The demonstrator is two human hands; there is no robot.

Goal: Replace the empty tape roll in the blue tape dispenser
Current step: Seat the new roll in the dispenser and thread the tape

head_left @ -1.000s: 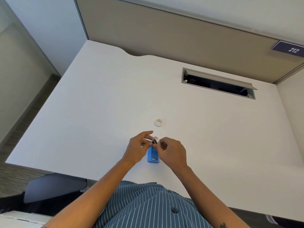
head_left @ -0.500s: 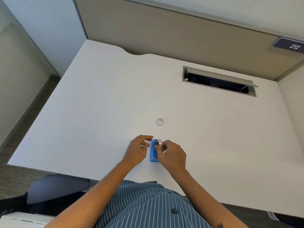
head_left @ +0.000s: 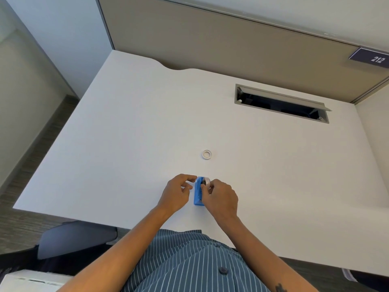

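The blue tape dispenser [head_left: 198,193] lies on the white desk [head_left: 126,144] near its front edge. My right hand [head_left: 220,197] pinches a clear tape roll [head_left: 205,182] with a dark hub and holds it at the dispenser's far end, partly inside it. My left hand [head_left: 177,191] sits just left of the dispenser, fingertips curled at its upper edge; whether they touch it I cannot tell. A small white empty tape ring [head_left: 207,154] lies flat on the desk, a short way beyond the dispenser.
An open cable slot [head_left: 282,103] is set into the desk at the back right, below a beige partition. A dark chair [head_left: 77,237] stands under the desk's front left edge.
The tape roll has come down from above the dispenser into its far end. My left hand has let go of the roll and shifted slightly left.
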